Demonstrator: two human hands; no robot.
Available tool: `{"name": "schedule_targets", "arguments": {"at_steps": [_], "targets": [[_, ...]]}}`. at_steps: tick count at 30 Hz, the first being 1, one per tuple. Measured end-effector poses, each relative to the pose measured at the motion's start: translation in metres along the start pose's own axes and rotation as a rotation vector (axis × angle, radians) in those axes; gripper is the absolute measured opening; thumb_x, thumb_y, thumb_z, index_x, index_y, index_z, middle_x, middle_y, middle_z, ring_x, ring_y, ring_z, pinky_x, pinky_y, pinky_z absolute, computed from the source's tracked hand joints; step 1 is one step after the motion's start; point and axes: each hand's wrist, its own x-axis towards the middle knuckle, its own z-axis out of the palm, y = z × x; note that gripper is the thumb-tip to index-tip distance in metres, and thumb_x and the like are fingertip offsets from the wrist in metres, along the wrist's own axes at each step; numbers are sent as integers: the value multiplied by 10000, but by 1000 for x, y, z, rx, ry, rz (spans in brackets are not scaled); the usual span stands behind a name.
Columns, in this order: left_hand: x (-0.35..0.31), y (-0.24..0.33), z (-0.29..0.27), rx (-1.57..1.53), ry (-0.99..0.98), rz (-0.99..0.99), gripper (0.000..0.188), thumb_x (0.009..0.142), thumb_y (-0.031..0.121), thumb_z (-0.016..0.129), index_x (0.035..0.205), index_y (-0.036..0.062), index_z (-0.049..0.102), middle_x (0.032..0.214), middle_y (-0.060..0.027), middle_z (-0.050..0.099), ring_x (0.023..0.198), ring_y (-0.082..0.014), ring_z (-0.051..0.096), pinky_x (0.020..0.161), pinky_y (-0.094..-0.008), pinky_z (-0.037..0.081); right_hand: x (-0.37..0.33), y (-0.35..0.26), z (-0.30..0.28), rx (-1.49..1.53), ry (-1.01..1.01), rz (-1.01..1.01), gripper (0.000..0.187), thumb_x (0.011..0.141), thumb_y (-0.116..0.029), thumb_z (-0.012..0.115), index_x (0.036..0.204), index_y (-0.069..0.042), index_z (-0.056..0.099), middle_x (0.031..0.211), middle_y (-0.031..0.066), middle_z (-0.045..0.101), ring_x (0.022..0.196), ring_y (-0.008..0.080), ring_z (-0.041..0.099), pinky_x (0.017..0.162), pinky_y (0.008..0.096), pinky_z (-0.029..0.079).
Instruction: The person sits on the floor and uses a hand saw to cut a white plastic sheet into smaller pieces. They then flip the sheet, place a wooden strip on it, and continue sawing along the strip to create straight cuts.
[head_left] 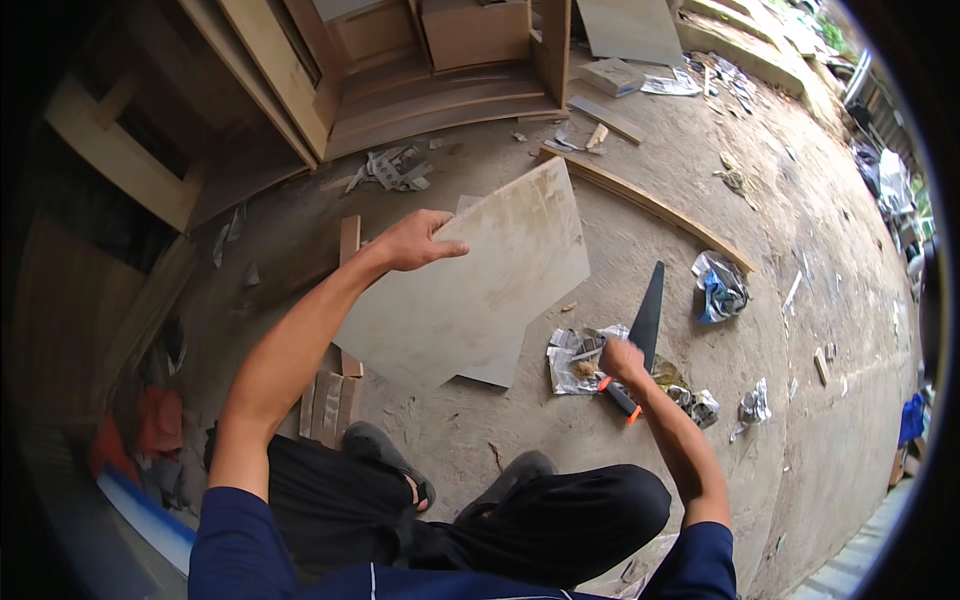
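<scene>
My left hand (415, 241) grips the upper left edge of a flat grey board (500, 265), thumb over its face. The board is tilted up off the floor and partly covers another grey panel (495, 368). My right hand (622, 360) is curled, its fingers closed, over a handsaw with a dark blade (648, 318) and a black and orange handle. The handle shows beneath my wrist. What the right fingers hold, if anything, is hidden. Crumpled newspaper (570, 372) lies just left of that hand.
Wooden cabinet frames (440, 110) stand at the back left. A long wood strip (650, 207) lies on the concrete floor beyond the board. Wood offcuts (330, 408) sit near my left foot. A blue and white crumpled wrapper (722, 290) and paper scraps are scattered to the right.
</scene>
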Motion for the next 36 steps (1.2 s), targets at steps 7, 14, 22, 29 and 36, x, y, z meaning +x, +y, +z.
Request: {"name": "schedule_targets", "arguments": {"at_steps": [7,14,22,29,36], "targets": [[-32,14,1,314,-8,-135,356,816,337,687,973,18,665,815,-220,666,790,-410,633,722,-450,487,-67,-214,-174,402,1105,-870,378,825,-107,599,1184,-3,536,1218,189,556,1100,369,528,972,451,403],[-36,3,-4,439,0,-46,379,816,349,675,985,11,648,868,-250,662,871,-423,633,787,-481,486,2,-200,-150,-58,893,-1021,572,904,-390,601,1420,-215,427,1474,61,404,1385,251,336,1174,466,198],[-47,-2,-20,510,-55,-41,368,828,340,659,1010,21,637,929,-228,663,929,-405,625,816,-480,482,-3,-203,-186,61,1070,-473,556,953,-467,469,1342,-70,474,1409,189,444,1323,343,392,1110,512,265],[-44,-39,-12,503,20,60,363,833,341,650,1037,43,614,920,-230,661,912,-429,614,801,-491,472,-4,-199,-169,-64,912,-367,638,888,-636,481,1362,-209,502,1479,138,382,1409,318,277,1150,553,146],[-59,-48,-14,519,35,14,426,850,368,649,1157,80,586,993,-224,665,954,-419,618,839,-486,477,11,-222,-182,722,603,-270,859,826,-741,485,1249,2,576,1144,284,621,1078,375,602,947,384,447]]}}
